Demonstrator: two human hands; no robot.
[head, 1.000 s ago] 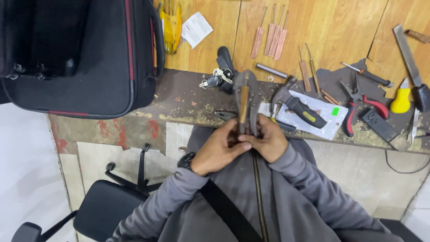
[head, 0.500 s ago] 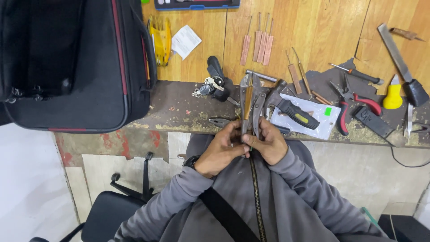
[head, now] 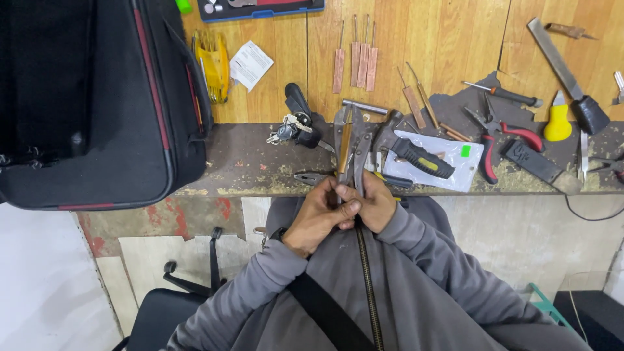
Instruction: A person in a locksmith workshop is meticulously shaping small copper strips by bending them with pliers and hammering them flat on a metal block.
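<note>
Fingers (head: pixel 338 211) of both hands are clenching around the handles of a pair of metal pliers (head: pixel 350 146), pressed together just below the front edge of a workbench (head: pixel 253 166). The left hand (head: pixel 320 216) is wrapping the handles from the left, and the right hand (head: pixel 372 205) is closing over them from the right, so the 2 hands are touching. The pliers are pointing away from the person, their head lying over the dark strip of the bench. Directly below the hands, the zipper (head: pixel 368 286) of a grey jacket is running down the person's chest, and a black strap (head: pixel 325 312) is crossing it.

To the left, a large black bag (head: pixel 91 97) is resting on the bench. Near the pliers, a bunch of keys (head: pixel 289 127) is lying to the left, and a black-and-yellow-handled tool (head: pixel 416 155) is sitting on a white sheet (head: pixel 468 170) to the right. Further right are red-handled pliers (head: pixel 504 140) and a yellow-handled tool (head: pixel 558 120). Several thin copper-coloured strips (head: pixel 356 62) are lying on the wooden surface beyond.
</note>
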